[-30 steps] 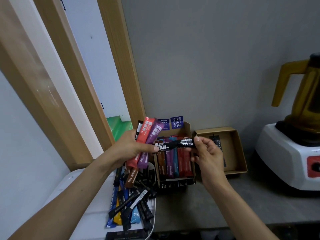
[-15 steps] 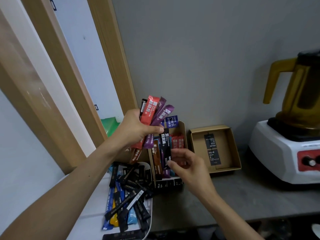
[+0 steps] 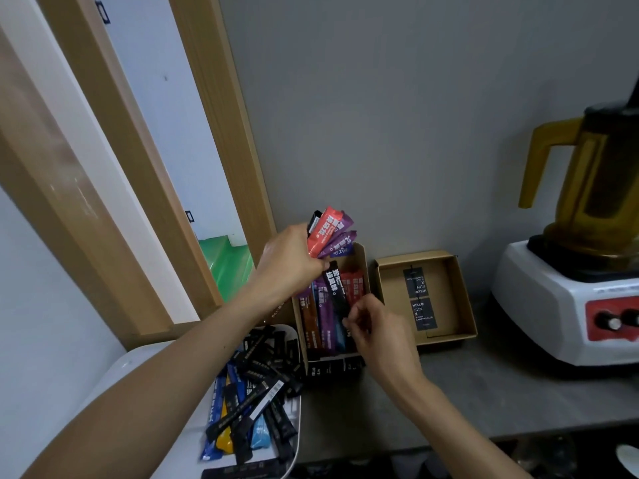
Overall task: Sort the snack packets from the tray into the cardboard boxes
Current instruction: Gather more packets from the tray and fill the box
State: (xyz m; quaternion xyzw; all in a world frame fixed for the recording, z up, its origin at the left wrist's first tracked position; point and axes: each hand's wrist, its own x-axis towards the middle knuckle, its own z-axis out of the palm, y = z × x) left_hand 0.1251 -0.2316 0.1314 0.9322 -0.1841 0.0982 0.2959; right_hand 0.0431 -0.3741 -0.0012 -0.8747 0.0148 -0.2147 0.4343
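My left hand (image 3: 288,262) grips a fan of packets (image 3: 328,233), red, purple and black, above the left cardboard box (image 3: 361,257). That box holds several upright packets in brown, purple, blue and red. My right hand (image 3: 371,326) pinches the lower end of a black packet (image 3: 334,292) that leans into this box. A second, shallower cardboard box (image 3: 449,295) to the right holds only two black cards. The white tray (image 3: 138,368) at lower left carries a heap of mostly black packets (image 3: 256,392), with some blue and yellow ones.
A white blender base with red panel and amber jug (image 3: 581,264) stands at the right on the grey counter (image 3: 484,385). A grey wall rises behind the boxes. A wooden frame (image 3: 221,133) runs up on the left.
The black packet went from lying crosswise between both hands to standing lengthwise in the left box, my right hand lowering with it. My left hand rose with its fan of packets.
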